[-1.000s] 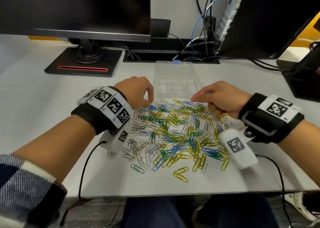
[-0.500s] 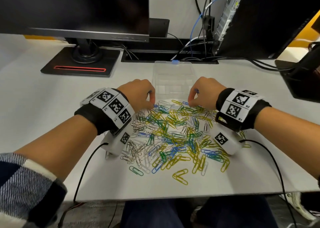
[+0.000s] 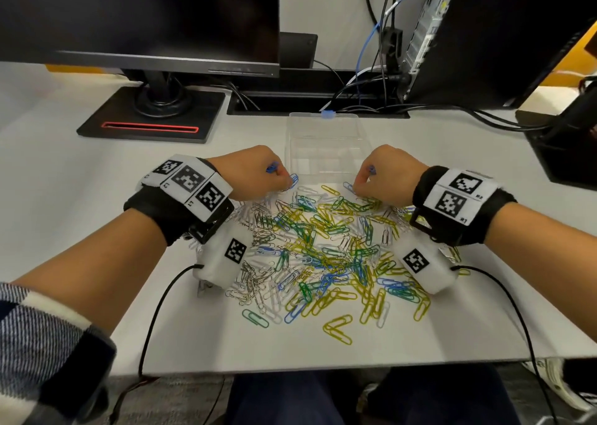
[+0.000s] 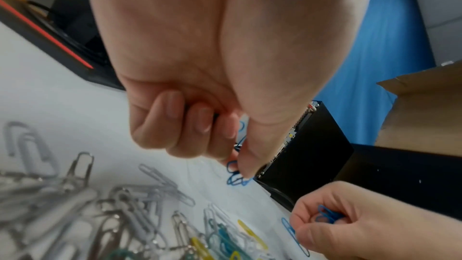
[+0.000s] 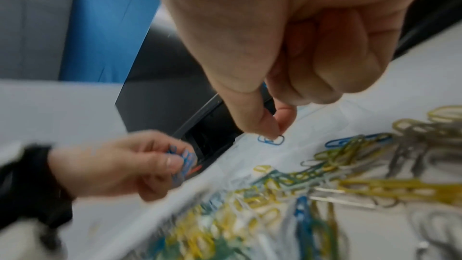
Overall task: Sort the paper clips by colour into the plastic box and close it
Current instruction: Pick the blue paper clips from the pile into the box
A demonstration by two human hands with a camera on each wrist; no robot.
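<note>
A heap of mixed paper clips (image 3: 326, 247), yellow, green, blue, white and silver, is spread over the white desk. Behind it lies the clear plastic box (image 3: 324, 134), open, with a blue latch at its far edge. My left hand (image 3: 258, 174) sits at the heap's far left; it holds blue clips (image 4: 240, 131) in its curled fingers and pinches another blue clip (image 4: 235, 175) on the desk. My right hand (image 3: 384, 174) at the far right also holds blue clips (image 4: 325, 215) and pinches a blue clip (image 5: 271, 140) lying flat.
A monitor stand (image 3: 151, 114) with a red stripe stands at the back left. Cables and a black computer case (image 3: 468, 37) fill the back right. Black wrist-camera cables (image 3: 155, 311) trail off the desk's front edge.
My right hand swung left and forward to the heap's far edge and came down on a blue clip. The left hand shifted slightly toward the box and pinches a blue clip.
</note>
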